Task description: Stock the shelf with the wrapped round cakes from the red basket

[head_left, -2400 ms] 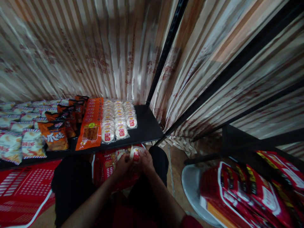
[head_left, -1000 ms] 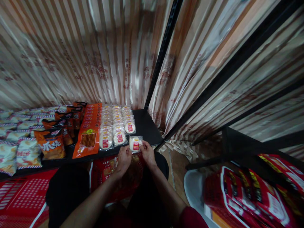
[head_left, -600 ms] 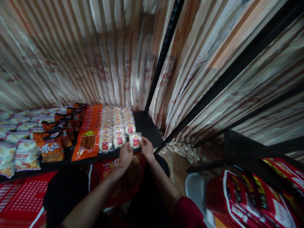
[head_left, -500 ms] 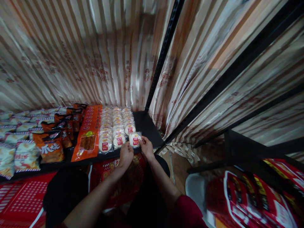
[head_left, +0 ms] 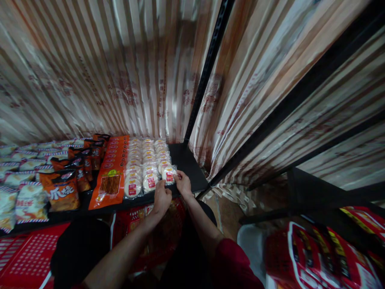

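Note:
A round white cake in a clear wrapper with a red label (head_left: 169,175) lies at the front of the rightmost of three rows of such cakes (head_left: 150,181). My right hand (head_left: 183,184) pinches the right edge of its wrapper. Against the lower left corner of the same wrapper, my left hand (head_left: 163,198) is closed, thumb and forefinger together; its other fingers are curled out of sight. Beside the left row lies a flat orange snack packet (head_left: 108,178) with brown strips pictured on it. The rows rest on a black shelf (head_left: 188,166).
Orange-and-black snack bags (head_left: 61,190) and white puffed bags (head_left: 31,202) fill the shelf's left. Red baskets (head_left: 36,255) stand below. A black post (head_left: 207,72) rises at the shelf's back corner, before striped curtains (head_left: 126,72). Red packages (head_left: 327,253) sit lower right.
The wrapped cake has moved slightly left and back, onto the front of the right row. My right hand followed it; my left hand sits a little lower against it.

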`<state>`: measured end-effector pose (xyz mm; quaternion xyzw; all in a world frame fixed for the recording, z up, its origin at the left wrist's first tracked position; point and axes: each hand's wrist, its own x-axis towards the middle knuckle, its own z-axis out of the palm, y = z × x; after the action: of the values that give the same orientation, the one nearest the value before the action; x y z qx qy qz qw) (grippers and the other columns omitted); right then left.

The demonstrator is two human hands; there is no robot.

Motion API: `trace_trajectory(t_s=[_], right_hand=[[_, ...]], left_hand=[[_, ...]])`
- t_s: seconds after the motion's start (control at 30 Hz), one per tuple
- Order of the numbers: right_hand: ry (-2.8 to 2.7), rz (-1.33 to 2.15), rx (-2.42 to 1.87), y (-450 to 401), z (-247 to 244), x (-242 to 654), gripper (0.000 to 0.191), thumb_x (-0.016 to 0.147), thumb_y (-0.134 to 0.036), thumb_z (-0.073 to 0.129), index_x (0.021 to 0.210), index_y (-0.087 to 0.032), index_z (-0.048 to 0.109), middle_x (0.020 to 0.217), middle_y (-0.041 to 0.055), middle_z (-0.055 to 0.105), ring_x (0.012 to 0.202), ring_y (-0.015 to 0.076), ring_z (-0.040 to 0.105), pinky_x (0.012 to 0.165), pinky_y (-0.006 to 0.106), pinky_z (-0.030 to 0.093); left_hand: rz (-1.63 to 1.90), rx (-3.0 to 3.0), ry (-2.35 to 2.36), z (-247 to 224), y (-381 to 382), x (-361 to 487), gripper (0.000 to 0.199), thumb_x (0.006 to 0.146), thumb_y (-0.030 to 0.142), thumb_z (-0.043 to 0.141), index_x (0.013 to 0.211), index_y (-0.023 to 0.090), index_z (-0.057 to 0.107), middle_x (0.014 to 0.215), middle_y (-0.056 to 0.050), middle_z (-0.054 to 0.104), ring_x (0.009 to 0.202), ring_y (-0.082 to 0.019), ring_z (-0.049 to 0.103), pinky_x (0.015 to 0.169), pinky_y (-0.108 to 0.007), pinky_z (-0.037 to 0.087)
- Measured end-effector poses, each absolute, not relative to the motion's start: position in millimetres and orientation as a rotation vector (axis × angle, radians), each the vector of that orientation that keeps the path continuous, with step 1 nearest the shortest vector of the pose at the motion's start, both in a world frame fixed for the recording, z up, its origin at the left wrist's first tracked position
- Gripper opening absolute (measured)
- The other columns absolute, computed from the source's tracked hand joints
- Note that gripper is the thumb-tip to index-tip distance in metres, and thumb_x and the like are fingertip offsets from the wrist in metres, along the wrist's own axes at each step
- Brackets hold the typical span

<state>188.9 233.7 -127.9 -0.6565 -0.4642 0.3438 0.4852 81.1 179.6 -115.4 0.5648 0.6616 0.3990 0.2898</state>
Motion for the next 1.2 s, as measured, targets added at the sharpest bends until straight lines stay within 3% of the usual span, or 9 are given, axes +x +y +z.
trace_trajectory(t_s=[0.2,0.37,0.5,0.77,0.9,1.2], right_hand=[[-1.156,0.851,-1.613,241,-125,186,0.024,0.067,-0.029,0.060,0.088,-0.022,0.068,0.076,-0.0002,0.068,0.066,0.0156,0.060,0.065,0.027,0.046],[-1.199,0.821,-1.632,245,-122,183,0.024,0.069,-0.030,0.059,0.089,-0.022,0.068,0.075,-0.0002,0.067,0.065,0.0148,0.060,0.064,0.026,0.045],[-1.218,0.752,-1.655,246,-121,179,0.022,0.069,-0.028,0.060,0.088,-0.023,0.069,0.080,0.0004,0.066,0.065,0.0131,0.058,0.066,0.025,0.045],[-1.384,0.620,-1.819,243,-112,177,0.024,0.076,-0.027,0.057,0.096,-0.022,0.069,0.084,0.0030,0.064,0.069,0.0130,0.059,0.068,0.023,0.045],[-1.482,0.611,-1.892,242,-106,178,0.026,0.081,-0.027,0.054,0.103,-0.020,0.066,0.088,0.0039,0.064,0.072,0.0117,0.060,0.069,0.020,0.045],[-1.554,0.571,-1.898,243,-109,178,0.026,0.082,-0.028,0.053,0.104,-0.021,0.066,0.088,0.0035,0.064,0.074,0.0116,0.059,0.070,0.019,0.044]], left_hand=[[1.018,1.521,1.793,-115,183,83,0.043,0.070,0.009,0.042,0.110,0.006,0.055,0.119,-0.017,0.053,0.118,-0.025,0.046,0.105,-0.036,0.033],[0.993,1.519,1.809,-115,184,85,0.046,0.069,0.009,0.043,0.114,0.009,0.054,0.125,-0.015,0.051,0.123,-0.026,0.042,0.106,-0.039,0.032],[0.947,1.533,1.808,-114,182,87,0.047,0.071,0.010,0.043,0.117,0.004,0.052,0.132,-0.020,0.045,0.127,-0.027,0.038,0.107,-0.037,0.030],[0.886,1.594,1.800,-108,175,91,0.050,0.071,0.010,0.044,0.120,0.007,0.051,0.136,-0.016,0.043,0.131,-0.028,0.033,0.108,-0.038,0.030],[0.782,1.676,1.806,-101,171,92,0.051,0.072,0.009,0.043,0.122,0.002,0.049,0.142,-0.017,0.035,0.133,-0.028,0.029,0.109,-0.034,0.029],[0.712,1.671,1.830,-96,168,95,0.053,0.073,0.010,0.043,0.125,0.004,0.048,0.145,-0.014,0.030,0.135,-0.026,0.024,0.111,-0.032,0.026]])
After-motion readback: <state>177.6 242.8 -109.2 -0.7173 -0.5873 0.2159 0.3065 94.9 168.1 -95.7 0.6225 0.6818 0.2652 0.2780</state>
